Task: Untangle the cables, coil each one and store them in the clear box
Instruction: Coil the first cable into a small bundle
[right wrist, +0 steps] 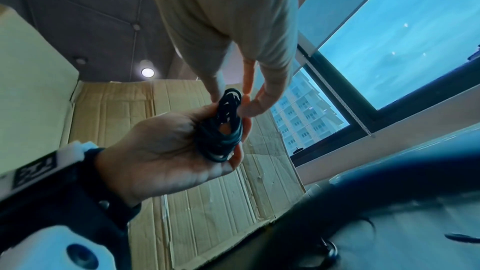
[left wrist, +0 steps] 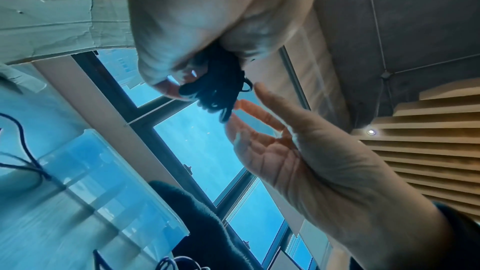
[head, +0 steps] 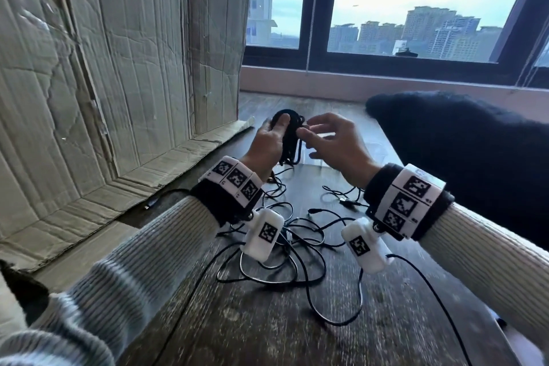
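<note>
Broadly, the scene sits on a dark wooden worktop (head: 341, 321) with a wall of flattened cardboard (head: 118, 68) to the left and a window (head: 416, 9) ahead. Largest of the task's things is the clear box (left wrist: 109, 184): in the head view it lies just beyond and beneath the raised hands, mostly hidden by them, with a dark fuzzy cloth (head: 475, 151) to its right. Nearer the body, below the wrists, the tangled cables (head: 285, 235) sprawl loose across the worktop, none coiled. Smallest is the coiled black cable (head: 289, 140), held up in the air, its loops hanging long-axis roughly vertical. Left hand (head: 269, 140) is clamped on it, thumb pressed over the top of the bundle and fingers curled round the far side. Right hand (head: 332, 142) is beside it on the right, fingers spread and slack, fingertips (right wrist: 249, 106) at the coil's upper loops; whether they touch or merely graze is hard to tell. Judgement: coil looks near finished; the box lies straight ahead and down from it, so the left hand, already bearing the bundle, is the nearer one to lower it in.
</note>
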`<state>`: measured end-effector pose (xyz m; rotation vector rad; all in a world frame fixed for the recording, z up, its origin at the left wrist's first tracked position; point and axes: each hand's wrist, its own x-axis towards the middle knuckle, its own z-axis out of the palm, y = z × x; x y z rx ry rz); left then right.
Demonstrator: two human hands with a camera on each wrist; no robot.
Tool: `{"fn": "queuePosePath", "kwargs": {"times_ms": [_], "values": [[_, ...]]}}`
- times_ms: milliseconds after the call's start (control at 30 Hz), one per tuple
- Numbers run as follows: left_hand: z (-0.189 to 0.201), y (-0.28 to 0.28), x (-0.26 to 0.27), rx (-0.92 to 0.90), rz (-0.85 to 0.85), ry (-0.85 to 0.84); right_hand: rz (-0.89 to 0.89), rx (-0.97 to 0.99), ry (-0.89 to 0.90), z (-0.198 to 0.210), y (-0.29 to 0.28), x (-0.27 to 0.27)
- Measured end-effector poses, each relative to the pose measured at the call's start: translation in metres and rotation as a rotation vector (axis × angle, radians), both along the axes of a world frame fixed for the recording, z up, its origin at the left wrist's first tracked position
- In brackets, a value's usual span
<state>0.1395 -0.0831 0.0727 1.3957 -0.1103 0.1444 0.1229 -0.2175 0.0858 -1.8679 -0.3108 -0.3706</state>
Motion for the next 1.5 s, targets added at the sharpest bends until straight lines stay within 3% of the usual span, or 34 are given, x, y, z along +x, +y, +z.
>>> {"fn": "queuePosePath", "kwargs": {"times_ms": [133, 267, 433, 633, 767, 1000, 1367, 1500], "values": [[-0.013, 0.0, 0.009, -0.065, -0.051, 0.046, 0.021, -0.05, 0.011, -0.017, 0.009, 0.01], [-0.025, 0.005, 0.018, -0.061, -0.1, 0.04, -0.064, 0.046, 0.067, -0.024, 0.009, 0.024], [-0.026, 0.014, 0.023, -0.092, -0.174, 0.042, 0.044, 0.196, 0.145, -0.018, 0.004, 0.026], [-0.032, 0.016, 0.027, -0.11, -0.274, 0.109, 0.073, -0.111, -0.048, -0.014, 0.006, 0.025], [-0.032, 0.011, 0.025, -0.186, -0.338, 0.163, -0.045, -0.23, -0.119, -0.013, 0.006, 0.028], [-0.024, -0.002, 0.022, -0.358, -0.223, 0.217, -0.227, -0.175, -0.171, -0.015, 0.007, 0.029], [-0.019, 0.02, 0.009, -0.436, -0.301, 0.193, -0.188, -0.01, -0.113, -0.016, 0.0, 0.015], [-0.013, 0.015, 0.007, -0.533, -0.241, 0.181, -0.175, -0.098, -0.18, -0.014, 0.008, 0.005]]}}
